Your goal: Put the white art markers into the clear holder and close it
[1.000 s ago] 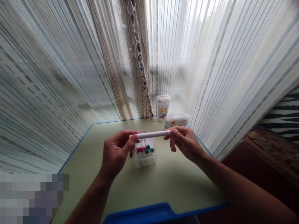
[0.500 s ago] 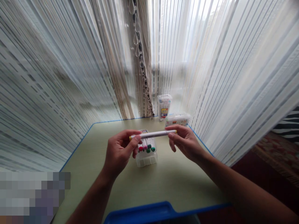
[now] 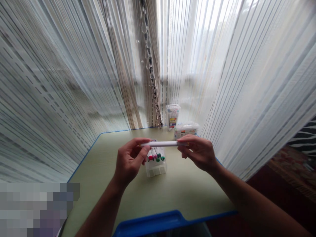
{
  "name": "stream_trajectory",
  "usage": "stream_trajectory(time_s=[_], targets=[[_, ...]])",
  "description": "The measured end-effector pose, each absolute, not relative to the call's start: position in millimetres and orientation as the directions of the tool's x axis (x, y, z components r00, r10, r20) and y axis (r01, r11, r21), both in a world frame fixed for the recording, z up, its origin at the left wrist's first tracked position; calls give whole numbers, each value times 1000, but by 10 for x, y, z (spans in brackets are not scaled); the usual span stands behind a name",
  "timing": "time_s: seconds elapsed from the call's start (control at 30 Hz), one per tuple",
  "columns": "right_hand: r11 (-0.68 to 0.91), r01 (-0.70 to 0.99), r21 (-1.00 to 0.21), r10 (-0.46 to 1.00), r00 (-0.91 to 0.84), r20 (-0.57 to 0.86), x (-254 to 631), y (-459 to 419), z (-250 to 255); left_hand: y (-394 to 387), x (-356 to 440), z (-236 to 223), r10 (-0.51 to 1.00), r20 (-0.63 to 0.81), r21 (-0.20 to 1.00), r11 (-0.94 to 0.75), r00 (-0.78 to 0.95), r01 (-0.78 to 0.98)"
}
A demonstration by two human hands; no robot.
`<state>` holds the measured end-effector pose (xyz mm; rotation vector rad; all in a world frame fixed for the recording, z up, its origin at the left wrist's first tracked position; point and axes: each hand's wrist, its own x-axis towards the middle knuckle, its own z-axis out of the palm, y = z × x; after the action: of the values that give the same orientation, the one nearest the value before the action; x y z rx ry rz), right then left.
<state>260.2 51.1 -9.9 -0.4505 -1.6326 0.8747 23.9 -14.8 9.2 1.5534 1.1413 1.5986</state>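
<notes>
A white marker (image 3: 163, 144) with yellow ends is held level above the desk, one end in each hand. My left hand (image 3: 129, 161) pinches its left end between thumb and fingers. At the other end, my right hand (image 3: 197, 151) grips with thumb and fingertips, covering most of that tip. Behind and below the marker lies a clear plastic case (image 3: 156, 169) with several markers (image 3: 157, 155) in it; red, pink and green caps face me. My hands and the held marker hide part of that case.
On the green desk (image 3: 98, 164) with blue edging, a clear upright container (image 3: 172, 117) and a lying clear case (image 3: 186, 129) stand at the back. String curtains (image 3: 74, 65) with a bead strand (image 3: 150, 65) hang behind. A blue tray edge (image 3: 150, 223) is in front.
The marker has turned about its length, so its printed side no longer shows. Fingers of my right hand have shifted further over its right end. The view has moved slightly.
</notes>
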Motion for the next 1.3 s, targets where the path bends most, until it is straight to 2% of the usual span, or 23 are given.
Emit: stream_trajectory(time_s=[0.07,0.13,0.23,0.3,0.37,0.5,0.6,0.73,0.9,1.17,1.23,1.3], targets=[[816,1,-578,559,-255,789,2643,426,-20,-136,217,80,894,438,899,-432,-91,73],[912,147,-383,410,-308,858,2695,330,39,-121,200,74,909,411,912,-411,-73,12],[952,254,-170,266,-416,869,2784,155,76,-112,204,90,948,319,947,-318,-2,-50],[951,292,-100,232,-462,856,2838,16,79,-117,219,112,962,268,963,-265,48,-59],[937,338,-88,245,-456,856,2880,-132,88,-120,225,133,962,274,960,-272,18,-62],[890,448,-85,295,-423,857,2909,-362,132,-88,182,136,892,388,914,-405,-231,-33],[865,499,-57,309,-440,843,2887,-420,151,-32,140,105,838,429,893,-449,-336,20],[841,541,23,307,-511,803,2802,-394,152,33,122,51,828,440,895,-434,-346,102],[802,585,121,362,-637,680,2550,-310,191,70,114,6,826,451,892,-419,-338,166],[662,742,107,674,-652,349,2142,-93,303,105,115,-32,819,471,879,-403,-327,255],[643,758,113,695,-639,329,2119,-65,312,119,119,-49,817,476,876,-404,-325,264],[639,760,119,679,-629,377,2125,-51,297,132,123,-68,816,480,872,-406,-321,273]])
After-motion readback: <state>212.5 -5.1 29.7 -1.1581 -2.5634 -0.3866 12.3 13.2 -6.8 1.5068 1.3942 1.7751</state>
